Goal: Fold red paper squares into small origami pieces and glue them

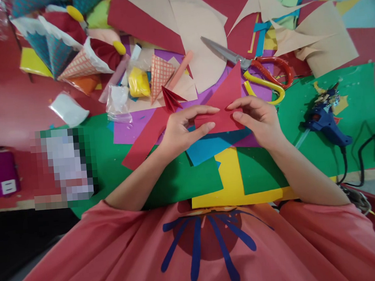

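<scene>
1. A person's left hand (pixel 189 127) grasps the left end of a pointed red paper piece (pixel 223 121), thumb below and forefinger above.
2. The right hand (pixel 259 117) grips the same red paper piece at its right end, thumb and fingertips on its surface, its tall point rising between the hands and the scissors.
3. Large metal scissors (pixel 222 52) with 1 red and 1 yellow handle lie open beyond the red paper piece, handles to its upper right.
4. A pleated dark-red paper fan (pixel 172 99) and a long red paper strip (pixel 146 139) lie to its left.
5. Blue paper (pixel 204 150) shows just below it, above yellow card (pixel 232 171) and green card (pixel 180 180).
6. A rounded beige paper sheet (pixel 202 39) lies beyond it; an orange-and-white checkered cone (pixel 161 75) and a bagged yellow block (pixel 139 81) sit to its upper left.
7. A blue glue gun (pixel 327 123) with a black cord rests well to its right.
</scene>
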The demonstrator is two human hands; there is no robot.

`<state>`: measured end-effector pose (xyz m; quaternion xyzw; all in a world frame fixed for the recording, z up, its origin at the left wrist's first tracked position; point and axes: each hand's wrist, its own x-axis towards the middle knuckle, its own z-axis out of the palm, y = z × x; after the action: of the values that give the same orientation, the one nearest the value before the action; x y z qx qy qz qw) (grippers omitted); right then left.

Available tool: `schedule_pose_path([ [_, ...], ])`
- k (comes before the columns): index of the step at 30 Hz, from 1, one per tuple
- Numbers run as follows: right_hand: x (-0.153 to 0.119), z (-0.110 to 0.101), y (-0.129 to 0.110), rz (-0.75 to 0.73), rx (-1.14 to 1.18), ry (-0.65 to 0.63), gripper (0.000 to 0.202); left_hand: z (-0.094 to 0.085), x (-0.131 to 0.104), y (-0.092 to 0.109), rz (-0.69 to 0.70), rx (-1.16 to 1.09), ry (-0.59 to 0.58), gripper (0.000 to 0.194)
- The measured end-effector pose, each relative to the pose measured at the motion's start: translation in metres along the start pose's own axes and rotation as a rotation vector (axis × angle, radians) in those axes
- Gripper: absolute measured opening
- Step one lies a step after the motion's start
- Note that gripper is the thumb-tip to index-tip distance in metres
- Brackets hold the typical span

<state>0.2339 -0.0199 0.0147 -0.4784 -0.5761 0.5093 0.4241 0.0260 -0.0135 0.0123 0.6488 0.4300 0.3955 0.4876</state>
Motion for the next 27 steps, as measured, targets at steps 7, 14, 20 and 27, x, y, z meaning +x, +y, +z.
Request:
schedule_pose_path([
  [7, 0.0008, -0.0013, 0.0033, -0.113, -0.042, -0.016, 0.024, 0.0008, -0.0004, -0.0039, 0.003, -0.124, -0.014, 0.036],
  [14, 0.0014, -0.0013, 0.0068, -0.180, -0.083, 0.010, 0.029, 0.0006, 0.0001, -0.0086, -0.027, -0.134, -0.012, 0.044],
  [20, 0.0004, -0.0009, 0.0045, -0.210, -0.176, 0.017, 0.030, 0.0004, -0.0005, -0.0090, -0.005, -0.064, 0.028, 0.043],
  [27, -0.0026, -0.0036, 0.0067, -0.342, -0.407, 0.076, 0.033, 0.0007, -0.0011, -0.0052, 0.019, -0.043, 0.086, 0.033],
])
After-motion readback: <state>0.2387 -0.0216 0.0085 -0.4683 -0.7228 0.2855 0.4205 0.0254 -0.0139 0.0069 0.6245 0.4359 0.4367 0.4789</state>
